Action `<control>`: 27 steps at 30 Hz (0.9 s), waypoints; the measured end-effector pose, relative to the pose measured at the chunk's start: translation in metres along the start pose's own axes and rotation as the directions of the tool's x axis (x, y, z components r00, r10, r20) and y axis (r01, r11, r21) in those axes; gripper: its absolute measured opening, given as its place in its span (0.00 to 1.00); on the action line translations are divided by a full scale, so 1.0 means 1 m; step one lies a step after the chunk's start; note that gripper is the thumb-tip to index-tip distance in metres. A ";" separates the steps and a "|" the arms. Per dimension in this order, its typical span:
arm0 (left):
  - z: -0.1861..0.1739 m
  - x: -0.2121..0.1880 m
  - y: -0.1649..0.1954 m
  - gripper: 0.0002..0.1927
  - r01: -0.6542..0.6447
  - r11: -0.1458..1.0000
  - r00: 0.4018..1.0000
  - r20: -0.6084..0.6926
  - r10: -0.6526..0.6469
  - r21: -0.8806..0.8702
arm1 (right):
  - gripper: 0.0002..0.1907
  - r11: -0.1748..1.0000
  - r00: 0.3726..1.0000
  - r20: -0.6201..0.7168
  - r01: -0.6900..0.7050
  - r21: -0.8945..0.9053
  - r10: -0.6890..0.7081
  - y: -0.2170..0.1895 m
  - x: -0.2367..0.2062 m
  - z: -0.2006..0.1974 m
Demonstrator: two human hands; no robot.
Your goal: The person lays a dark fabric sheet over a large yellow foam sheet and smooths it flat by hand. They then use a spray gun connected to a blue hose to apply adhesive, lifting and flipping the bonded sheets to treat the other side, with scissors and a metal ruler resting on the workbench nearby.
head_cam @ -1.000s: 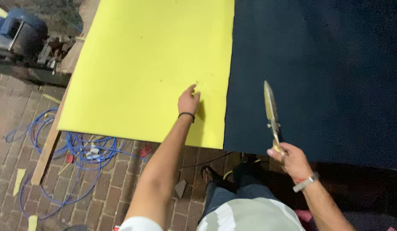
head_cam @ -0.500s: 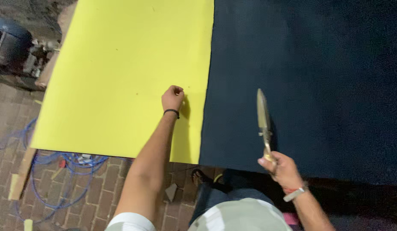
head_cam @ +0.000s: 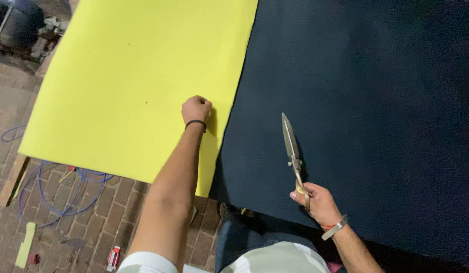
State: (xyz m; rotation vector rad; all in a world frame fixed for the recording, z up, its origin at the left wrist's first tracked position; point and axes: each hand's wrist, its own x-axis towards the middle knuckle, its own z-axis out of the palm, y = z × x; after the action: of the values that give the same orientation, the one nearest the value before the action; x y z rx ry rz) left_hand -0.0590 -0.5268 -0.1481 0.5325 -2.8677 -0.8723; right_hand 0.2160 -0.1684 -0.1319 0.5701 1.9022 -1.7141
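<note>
A dark sheet (head_cam: 366, 116) fills the right, a yellow sheet (head_cam: 138, 86) the left, edges touching. The left hand (head_cam: 196, 108), a pointing finger a second ago, is now a closed fist on the yellow sheet, holding nothing. The right hand (head_cam: 318, 202) still grips closed scissors (head_cam: 292, 149) over the dark sheet's near part.

Left hand (head_cam: 196, 108) fisted, arm outstretched; right hand (head_cam: 318, 202) clenched, held low.
</note>
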 end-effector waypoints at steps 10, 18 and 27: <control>-0.025 -0.224 -0.072 0.11 0.336 0.753 0.942 0.190 -0.278 -0.565 | 0.14 0.998 0.998 0.033 0.047 0.033 -0.048 -0.008 0.002 -0.021; -0.078 -0.390 -0.154 0.06 0.332 0.618 0.934 0.156 -0.322 -0.712 | 0.13 0.996 0.992 0.083 0.093 -0.009 -0.092 -0.019 0.004 -0.012; -0.044 -0.545 -0.159 0.14 0.280 0.398 0.877 0.064 -0.476 -0.874 | 0.11 0.974 0.980 0.024 0.200 -0.107 -0.199 0.033 -0.126 -0.090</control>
State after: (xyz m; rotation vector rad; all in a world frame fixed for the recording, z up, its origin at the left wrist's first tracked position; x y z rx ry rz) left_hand 0.5059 -0.4785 -0.1950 1.0397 -1.7013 -2.0092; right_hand 0.3259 -0.0720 -0.0724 0.3341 2.0887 -1.7159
